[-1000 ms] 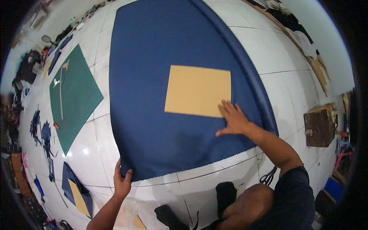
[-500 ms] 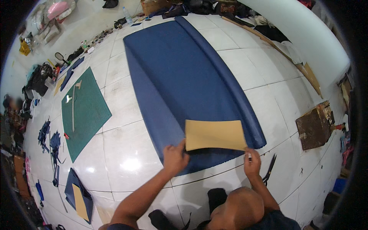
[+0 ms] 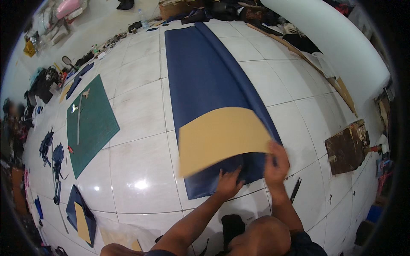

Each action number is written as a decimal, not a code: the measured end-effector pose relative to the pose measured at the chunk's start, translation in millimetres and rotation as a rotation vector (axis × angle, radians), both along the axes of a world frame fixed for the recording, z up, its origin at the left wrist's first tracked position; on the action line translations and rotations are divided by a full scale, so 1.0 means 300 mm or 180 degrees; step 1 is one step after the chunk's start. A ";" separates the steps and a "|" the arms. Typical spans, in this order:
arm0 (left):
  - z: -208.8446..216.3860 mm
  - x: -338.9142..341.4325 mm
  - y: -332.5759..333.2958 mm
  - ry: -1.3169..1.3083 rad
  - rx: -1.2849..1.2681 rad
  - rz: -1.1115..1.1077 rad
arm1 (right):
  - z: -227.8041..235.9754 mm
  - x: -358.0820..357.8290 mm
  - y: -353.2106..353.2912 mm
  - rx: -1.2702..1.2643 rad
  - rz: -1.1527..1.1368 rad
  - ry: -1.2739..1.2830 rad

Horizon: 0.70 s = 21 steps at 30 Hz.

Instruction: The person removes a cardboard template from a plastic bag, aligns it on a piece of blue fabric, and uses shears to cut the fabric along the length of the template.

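Note:
My right hand grips the right corner of a tan sheet of card. The card bows upward, its left part raised off the blue material beneath. Below the card's near edge, my left hand has its fingers stretched out over the near end of a long blue sheet of fabric-like material, seemingly touching it. That sheet stretches away across the floor, with a rolled or folded ridge along its right side. Part of it is hidden by the card. Dark scissors lie beside my right forearm.
A green cutting mat with a metal ruler lies to the left. Nearer are a folded blue piece with tan card and blue scraps. At right stand a worn brown block and a large white roll.
My left hand has let go of the card's left edge and moved right. The card has been lifted and bent. The blue sheet's left side has shifted inward and looks narrower.

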<state>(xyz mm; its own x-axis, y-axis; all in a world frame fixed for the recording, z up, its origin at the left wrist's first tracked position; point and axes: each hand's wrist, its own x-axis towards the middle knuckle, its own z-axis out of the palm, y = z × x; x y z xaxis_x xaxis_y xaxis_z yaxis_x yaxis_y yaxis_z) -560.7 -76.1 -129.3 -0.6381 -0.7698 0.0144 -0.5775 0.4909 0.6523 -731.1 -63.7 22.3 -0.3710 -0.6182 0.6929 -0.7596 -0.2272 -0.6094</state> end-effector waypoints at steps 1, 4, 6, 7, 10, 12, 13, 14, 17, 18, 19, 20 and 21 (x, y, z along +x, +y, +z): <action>-0.006 0.004 0.009 0.0260 -0.0057 0.0003 | -0.022 0.032 -0.029 0.0034 0.0288 0.0274; 0.000 0.127 0.039 0.0370 0.0231 0.0311 | -0.204 0.052 -0.066 0.0695 0.0975 0.0560; -0.008 0.220 0.078 0.0360 -0.0452 0.1361 | -0.353 0.011 -0.054 0.1018 0.1105 0.0734; -0.018 0.256 0.079 0.0472 -0.0748 0.2043 | -0.429 0.008 -0.046 0.1171 0.1198 0.0787; -0.049 0.371 0.021 0.0060 0.0104 0.2924 | -0.501 0.045 0.000 0.1708 0.1424 0.0938; -0.042 0.418 -0.055 0.0373 0.1138 0.2829 | -0.497 0.026 -0.003 0.1819 0.1253 0.0770; -0.040 0.425 -0.093 0.0288 0.1469 0.2759 | -0.499 -0.034 -0.008 0.1800 0.1001 0.0535; -0.016 0.405 -0.130 0.0197 0.1828 0.2680 | -0.510 -0.127 -0.004 0.1944 0.0266 0.0469; -0.077 0.478 -0.168 0.0755 0.2796 0.2786 | -0.430 -0.303 -0.037 0.2403 -0.1651 0.1131; -0.087 0.499 -0.181 0.1038 0.2929 0.2724 | -0.416 -0.330 -0.034 0.2804 -0.1511 0.0959; -0.082 0.507 -0.209 0.1331 0.3059 0.2618 | -0.396 -0.361 -0.034 0.3184 -0.1403 0.0781; -0.072 0.528 -0.228 0.1323 0.2996 0.2493 | -0.377 -0.382 -0.036 0.3557 -0.1284 0.0590; -0.069 0.591 -0.266 0.1122 0.2963 0.2305 | -0.380 -0.380 -0.043 0.3484 -0.1131 0.0468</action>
